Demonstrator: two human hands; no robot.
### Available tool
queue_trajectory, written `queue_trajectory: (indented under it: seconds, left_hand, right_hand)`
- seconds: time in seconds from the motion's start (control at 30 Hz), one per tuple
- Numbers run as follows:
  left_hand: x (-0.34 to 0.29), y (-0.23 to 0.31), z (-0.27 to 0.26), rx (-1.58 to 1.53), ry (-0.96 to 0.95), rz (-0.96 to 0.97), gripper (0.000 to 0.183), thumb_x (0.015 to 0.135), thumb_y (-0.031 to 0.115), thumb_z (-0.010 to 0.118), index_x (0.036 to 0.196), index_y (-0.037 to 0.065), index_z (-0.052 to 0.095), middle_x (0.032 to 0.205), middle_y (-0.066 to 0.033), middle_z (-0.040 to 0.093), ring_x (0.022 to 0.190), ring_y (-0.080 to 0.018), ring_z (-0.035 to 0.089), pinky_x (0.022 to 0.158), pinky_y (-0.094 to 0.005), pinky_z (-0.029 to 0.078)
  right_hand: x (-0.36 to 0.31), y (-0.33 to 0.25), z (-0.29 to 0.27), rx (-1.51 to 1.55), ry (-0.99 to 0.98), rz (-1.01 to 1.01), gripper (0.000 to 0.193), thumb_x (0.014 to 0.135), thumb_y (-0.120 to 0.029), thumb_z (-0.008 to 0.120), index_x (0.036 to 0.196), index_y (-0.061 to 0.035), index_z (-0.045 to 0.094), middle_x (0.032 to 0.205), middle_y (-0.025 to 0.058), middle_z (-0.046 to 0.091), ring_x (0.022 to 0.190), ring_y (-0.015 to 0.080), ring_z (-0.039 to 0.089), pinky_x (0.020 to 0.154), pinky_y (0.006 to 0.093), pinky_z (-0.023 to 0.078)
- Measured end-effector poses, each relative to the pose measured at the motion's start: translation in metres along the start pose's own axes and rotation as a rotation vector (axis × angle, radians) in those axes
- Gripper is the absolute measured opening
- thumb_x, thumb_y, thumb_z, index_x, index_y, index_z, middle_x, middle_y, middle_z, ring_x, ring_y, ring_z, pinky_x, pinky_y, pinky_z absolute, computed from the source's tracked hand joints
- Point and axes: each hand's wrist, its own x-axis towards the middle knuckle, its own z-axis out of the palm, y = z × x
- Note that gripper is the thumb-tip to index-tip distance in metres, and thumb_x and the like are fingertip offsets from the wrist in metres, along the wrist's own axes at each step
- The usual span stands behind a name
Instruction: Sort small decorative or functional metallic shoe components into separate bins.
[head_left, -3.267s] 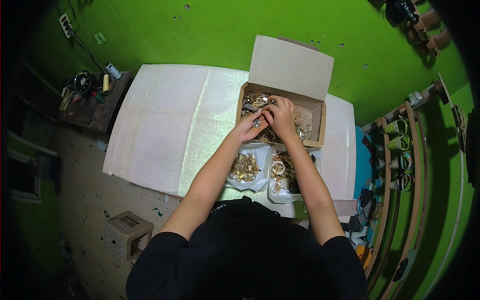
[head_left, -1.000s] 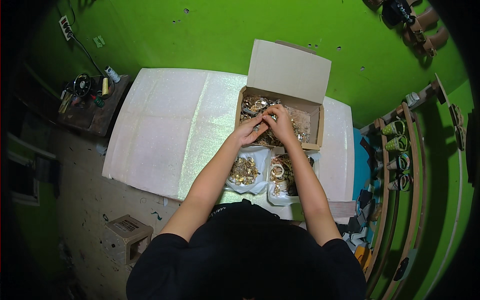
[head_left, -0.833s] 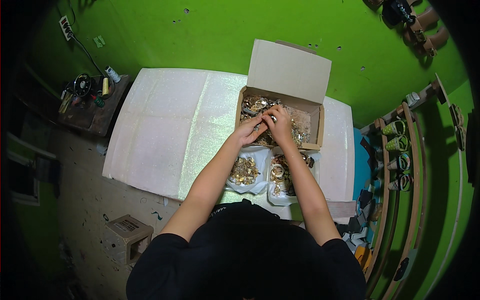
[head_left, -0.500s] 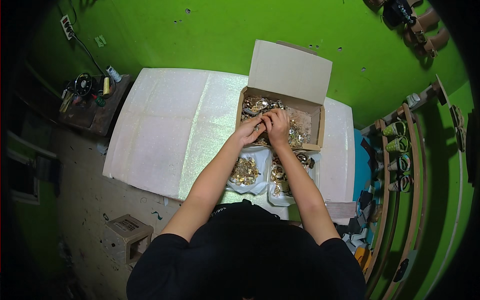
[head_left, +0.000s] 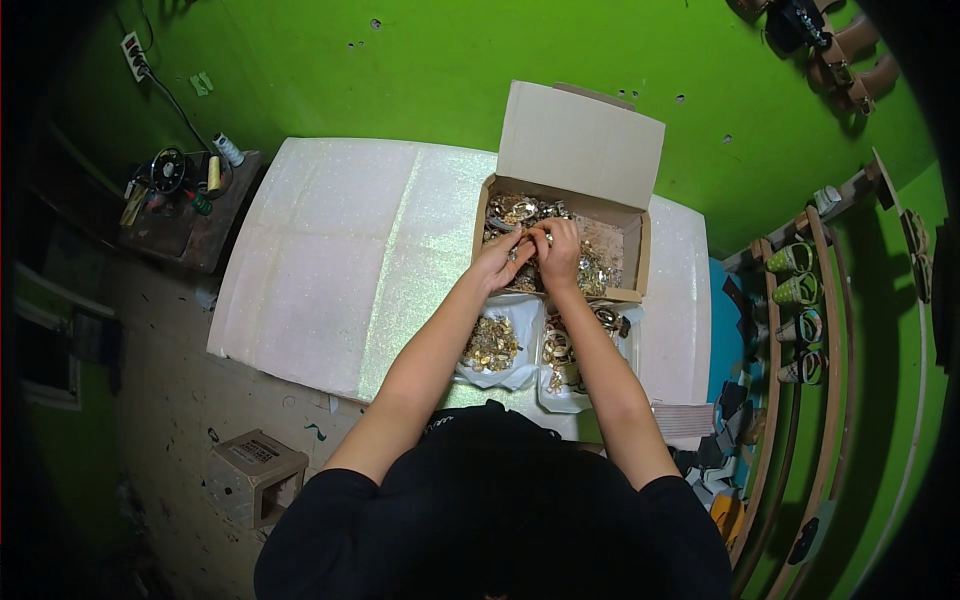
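- Black sleeves and bare forearms reach up from the bottom edge to the middle of the white glittery table (head_left: 330,260)
- Two clear plastic bags sit at the near table edge: the left bag of small gold metal pieces (head_left: 491,344) and the right bag of gold and silver rings (head_left: 560,352); both look partly filled, so some sorting seems done
- The left hand (head_left: 500,262) and the right hand (head_left: 556,250) meet over the open brown cardboard box (head_left: 632,258), fingers pinched on a tiny shiny piece
- Many gold pieces in the box (head_left: 512,210) are left
- On the floor, left, stands a small brown carton with a white label (head_left: 252,468)
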Motion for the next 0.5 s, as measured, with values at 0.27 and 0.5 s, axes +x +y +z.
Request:
queue_trajectory:
  seconds: [0.27,0.5]
  left_hand:
    - [-0.002,0.002,0.003,-0.032,-0.075,-0.025,0.026,0.084,0.018,0.047,0.097,-0.005,0.049,0.096,-0.0127,0.053,0.091,-0.0187,0.054,0.078,-0.0257,0.050]
    - [-0.004,0.001,0.006,0.060,-0.008,-0.026,0.024,0.083,0.019,0.050,0.094,-0.003,0.049,0.090,-0.0096,0.053,0.085,-0.0156,0.055,0.074,-0.0230,0.050]
  right_hand:
    - [0.003,0.015,-0.008,0.272,-0.068,0.356,0.007,0.068,-0.004,0.060,0.075,-0.0004,0.059,0.069,0.0103,0.058,0.064,0.0203,0.056,0.058,0.0285,0.044]
    - [0.019,0.002,-0.023,0.181,-0.211,0.068,0.009,0.065,-0.003,0.059,0.073,-0.0012,0.060,0.071,0.0106,0.055,0.069,0.0264,0.054,0.063,0.0336,0.043]
